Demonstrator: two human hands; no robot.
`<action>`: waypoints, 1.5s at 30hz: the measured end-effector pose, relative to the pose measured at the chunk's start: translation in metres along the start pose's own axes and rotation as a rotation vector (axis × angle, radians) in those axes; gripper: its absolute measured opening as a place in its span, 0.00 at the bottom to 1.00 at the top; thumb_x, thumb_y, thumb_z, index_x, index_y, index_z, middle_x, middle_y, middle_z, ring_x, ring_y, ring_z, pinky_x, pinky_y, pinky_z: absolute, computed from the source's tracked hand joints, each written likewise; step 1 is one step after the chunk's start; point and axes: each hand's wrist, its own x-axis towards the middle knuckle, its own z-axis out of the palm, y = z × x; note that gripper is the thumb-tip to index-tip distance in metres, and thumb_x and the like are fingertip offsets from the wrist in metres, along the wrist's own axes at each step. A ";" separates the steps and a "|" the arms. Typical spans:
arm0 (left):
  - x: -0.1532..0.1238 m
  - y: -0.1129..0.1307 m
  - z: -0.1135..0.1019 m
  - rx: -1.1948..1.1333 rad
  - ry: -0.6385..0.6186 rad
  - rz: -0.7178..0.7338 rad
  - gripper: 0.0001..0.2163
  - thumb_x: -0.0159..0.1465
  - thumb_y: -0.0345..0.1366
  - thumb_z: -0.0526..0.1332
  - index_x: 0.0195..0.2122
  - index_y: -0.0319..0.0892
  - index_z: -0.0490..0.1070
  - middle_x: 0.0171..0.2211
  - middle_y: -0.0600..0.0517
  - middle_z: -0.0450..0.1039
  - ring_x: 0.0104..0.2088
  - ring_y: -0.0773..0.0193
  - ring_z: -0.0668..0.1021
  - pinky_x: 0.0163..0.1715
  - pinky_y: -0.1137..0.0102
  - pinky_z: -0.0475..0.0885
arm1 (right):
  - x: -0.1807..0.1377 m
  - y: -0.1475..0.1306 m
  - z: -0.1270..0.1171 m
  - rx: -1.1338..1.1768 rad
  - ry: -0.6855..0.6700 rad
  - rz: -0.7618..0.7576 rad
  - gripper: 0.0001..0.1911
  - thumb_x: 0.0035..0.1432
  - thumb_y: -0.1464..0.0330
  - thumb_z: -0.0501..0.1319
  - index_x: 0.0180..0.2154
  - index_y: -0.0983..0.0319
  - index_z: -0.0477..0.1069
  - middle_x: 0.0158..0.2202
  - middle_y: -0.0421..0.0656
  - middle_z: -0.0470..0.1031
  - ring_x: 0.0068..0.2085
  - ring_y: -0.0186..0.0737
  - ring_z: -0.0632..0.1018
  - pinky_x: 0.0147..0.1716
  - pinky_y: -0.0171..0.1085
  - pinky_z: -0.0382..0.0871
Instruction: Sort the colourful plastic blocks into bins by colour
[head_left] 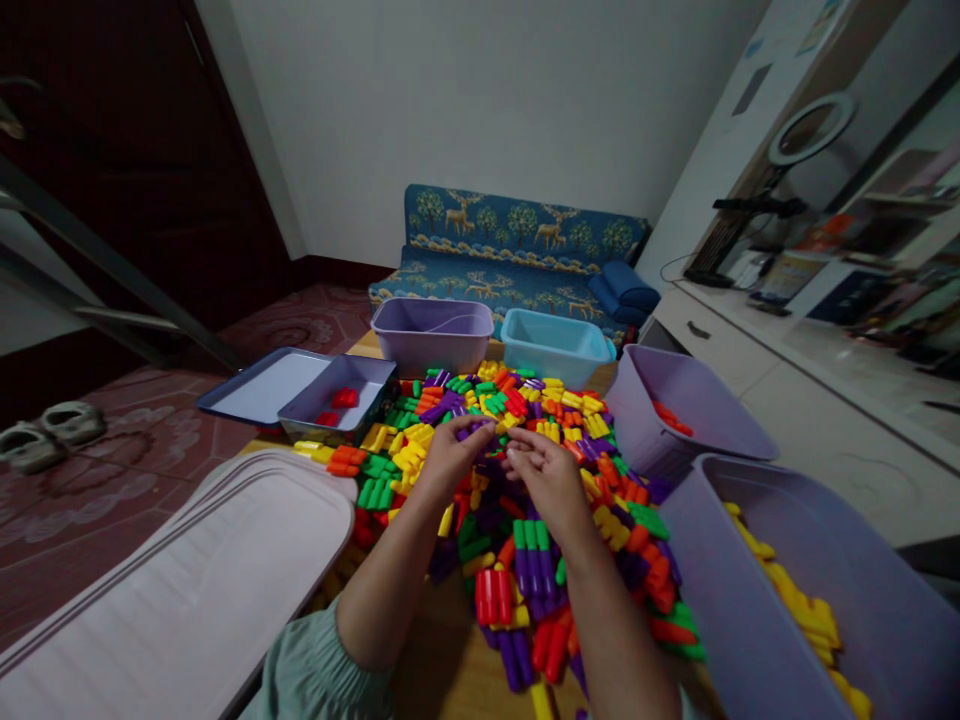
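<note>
A heap of coloured plastic building pieces (525, 480) in red, yellow, green, purple and orange covers the wooden table. My left hand (450, 452) hovers over the middle of the heap, fingers pinched on a purple piece (474, 430). My right hand (546, 472) sits just to its right, fingers curled close to the left hand's fingertips. What the right fingers hold is hidden.
Purple bins stand around the heap: one with yellow pieces (825, 600) at near right, one with red pieces (690, 415) beyond it, one (433, 335) at the back beside a blue bin (555, 345). A small tray with red pieces (337, 400) and a large lid (172, 590) lie left.
</note>
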 end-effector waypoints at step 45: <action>-0.001 -0.004 0.002 -0.028 -0.091 -0.100 0.22 0.42 0.48 0.74 0.33 0.36 0.80 0.24 0.50 0.75 0.23 0.70 0.72 0.23 0.76 0.63 | -0.001 0.006 0.004 0.028 0.104 -0.002 0.16 0.52 0.57 0.64 0.38 0.63 0.72 0.25 0.41 0.74 0.25 0.37 0.74 0.23 0.34 0.67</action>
